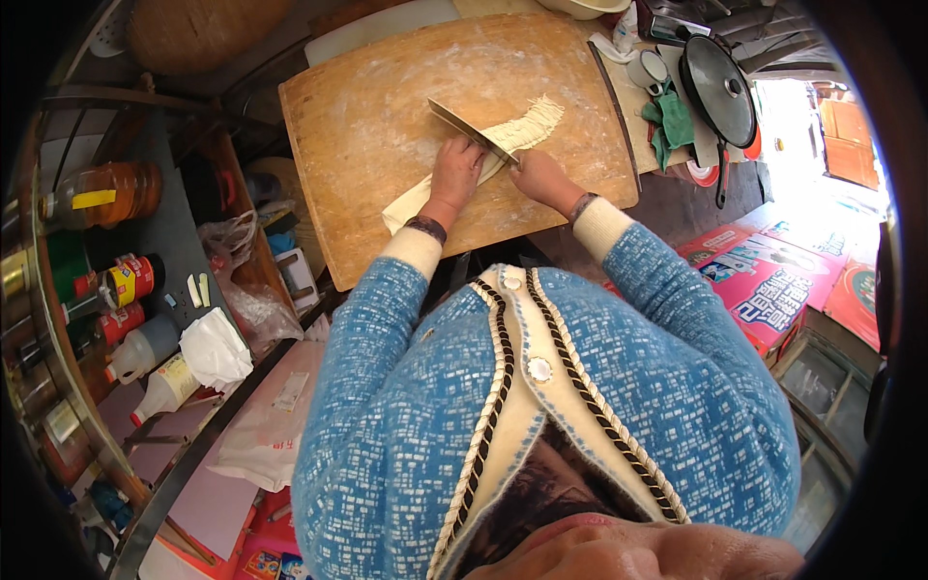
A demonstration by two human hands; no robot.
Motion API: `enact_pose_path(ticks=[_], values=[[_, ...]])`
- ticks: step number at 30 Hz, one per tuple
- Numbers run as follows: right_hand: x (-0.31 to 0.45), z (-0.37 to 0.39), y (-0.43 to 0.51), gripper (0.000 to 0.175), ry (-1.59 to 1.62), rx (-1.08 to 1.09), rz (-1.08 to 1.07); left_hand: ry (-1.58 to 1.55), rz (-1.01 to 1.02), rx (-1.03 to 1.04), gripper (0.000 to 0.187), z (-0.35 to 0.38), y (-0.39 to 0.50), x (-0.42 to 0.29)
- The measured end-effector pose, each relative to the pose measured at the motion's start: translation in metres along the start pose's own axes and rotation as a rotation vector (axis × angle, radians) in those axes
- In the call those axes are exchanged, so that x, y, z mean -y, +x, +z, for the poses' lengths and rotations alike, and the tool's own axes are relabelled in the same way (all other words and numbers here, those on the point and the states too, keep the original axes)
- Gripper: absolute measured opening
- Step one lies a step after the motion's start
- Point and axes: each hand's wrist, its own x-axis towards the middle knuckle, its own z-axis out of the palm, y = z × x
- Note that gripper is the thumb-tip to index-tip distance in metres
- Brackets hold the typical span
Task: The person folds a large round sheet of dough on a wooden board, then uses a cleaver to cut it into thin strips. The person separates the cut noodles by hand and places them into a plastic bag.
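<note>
My right hand (542, 176) grips the handle of a kitchen cleaver (464, 125), whose blade slants up and left across a strip of dough. With curled fingers, my left hand (457, 172) presses down a folded dough sheet (410, 205) just beside the blade. Beyond the cleaver, thin cut noodles (529, 125) lie close together in a curved row, their ends loose at the upper right. All of this rests on a large wooden board (362, 138) dusted with flour. The cleaver's handle is mostly hidden inside my right hand.
To the right are a lidded black pan (718, 90), a white mug (647, 69) and a green cloth (674, 119). Pink cartons (768, 283) stand lower right. At left, a shelf holds several bottles, including an oil bottle (116, 192), and crumpled white paper (215, 349).
</note>
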Motion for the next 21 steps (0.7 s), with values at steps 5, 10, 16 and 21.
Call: enact_pose_path(ticks=[5,10,16,21], values=[[0.001,-0.002,0.007,0.025,0.035,-0.029,-0.063,-0.016,0.015,-0.018,0.012,-0.002,-0.001,0.000],[-0.002,-0.012,-0.014,0.026,-0.080,0.106,0.016,-0.049,0.012,-0.033,0.009,-0.003,-0.002,-0.001],[0.010,-0.002,0.004,0.025,-0.014,0.061,0.042,-0.043,0.000,-0.008,0.010,-0.005,-0.002,0.000],[0.003,-0.013,-0.014,0.024,0.001,0.090,0.045,-0.043,0.003,-0.038,0.010,-0.005,-0.006,-0.001]])
